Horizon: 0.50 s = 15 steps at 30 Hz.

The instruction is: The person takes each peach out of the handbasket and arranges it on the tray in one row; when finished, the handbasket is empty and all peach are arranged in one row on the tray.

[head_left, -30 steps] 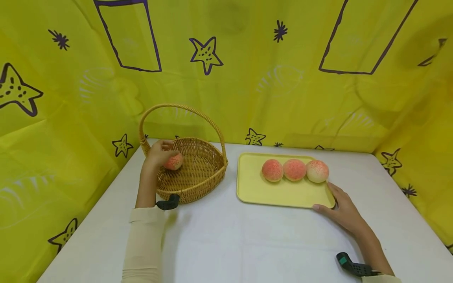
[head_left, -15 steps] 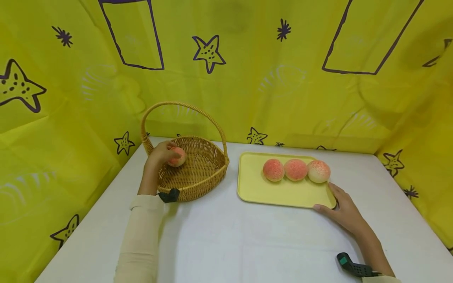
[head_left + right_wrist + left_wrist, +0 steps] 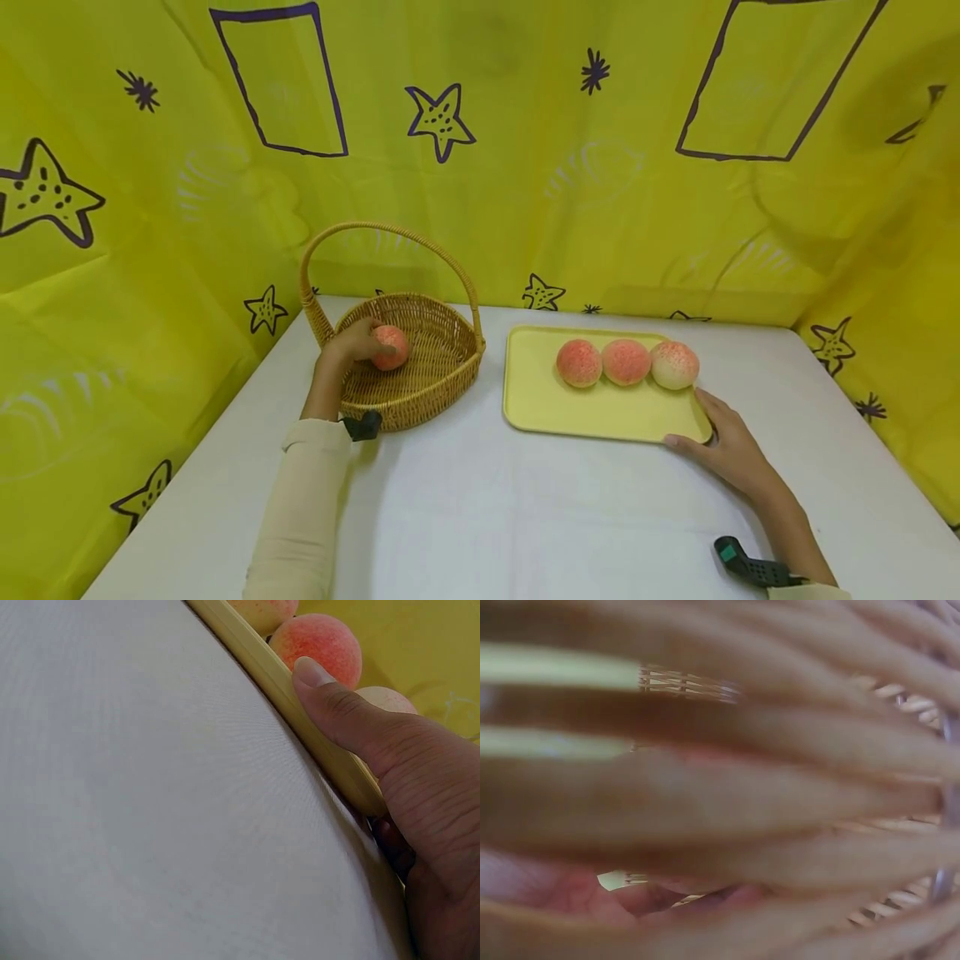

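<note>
In the head view, my left hand (image 3: 351, 343) reaches over the near left rim of a wicker basket (image 3: 423, 398) and holds a pink peach (image 3: 392, 347) inside it. Blurred wicker strands (image 3: 705, 802) fill most of the left wrist view and hide much of that hand. My right hand (image 3: 731, 450) grips the near right corner of a yellow tray (image 3: 600, 412). The right wrist view has its thumb on the tray's edge, with the fingers mostly hidden. Lying in a row on the tray are a left peach (image 3: 579, 363), a middle peach (image 3: 626, 362) and a right peach (image 3: 674, 365).
The basket's tall arched handle (image 3: 390, 229) rises above its bowl. A white-covered table (image 3: 465, 508) carries basket and tray. Yellow cloth (image 3: 517, 208) printed with starfish hangs behind and at both sides.
My left hand has shifted the peach a little right and toward the basket's middle. The right hand stays at the tray's corner, and the tray's peaches keep their places.
</note>
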Available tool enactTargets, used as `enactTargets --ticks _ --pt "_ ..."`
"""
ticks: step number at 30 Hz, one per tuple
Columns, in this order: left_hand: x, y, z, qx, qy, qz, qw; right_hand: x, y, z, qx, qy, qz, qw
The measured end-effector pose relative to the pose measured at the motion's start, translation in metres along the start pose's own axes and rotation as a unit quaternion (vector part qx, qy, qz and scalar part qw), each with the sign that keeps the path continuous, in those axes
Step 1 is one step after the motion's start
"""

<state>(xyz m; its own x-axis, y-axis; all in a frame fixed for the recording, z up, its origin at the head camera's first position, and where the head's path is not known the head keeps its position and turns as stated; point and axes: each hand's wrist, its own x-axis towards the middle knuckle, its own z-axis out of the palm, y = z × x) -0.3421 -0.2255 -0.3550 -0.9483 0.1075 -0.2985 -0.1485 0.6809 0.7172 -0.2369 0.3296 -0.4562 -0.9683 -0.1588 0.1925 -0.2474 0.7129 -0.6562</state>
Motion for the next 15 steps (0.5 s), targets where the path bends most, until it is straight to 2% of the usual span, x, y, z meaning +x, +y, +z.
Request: enactTargets --ticks 9,15 --pt "-0.0035 -0.0043 0.002 0.027 0.007 -0.019 0.9994 -0.0015 -0.0015 -0.001 -0.009 -0.008 0.015 0.9998" --pt "-0.0065 -0.004 -0.0018 0.005 0.022 -0.003 0.9997 -0.0005 -0.0009 -0.0014 -0.009 -0.009 0.018 0.9998"
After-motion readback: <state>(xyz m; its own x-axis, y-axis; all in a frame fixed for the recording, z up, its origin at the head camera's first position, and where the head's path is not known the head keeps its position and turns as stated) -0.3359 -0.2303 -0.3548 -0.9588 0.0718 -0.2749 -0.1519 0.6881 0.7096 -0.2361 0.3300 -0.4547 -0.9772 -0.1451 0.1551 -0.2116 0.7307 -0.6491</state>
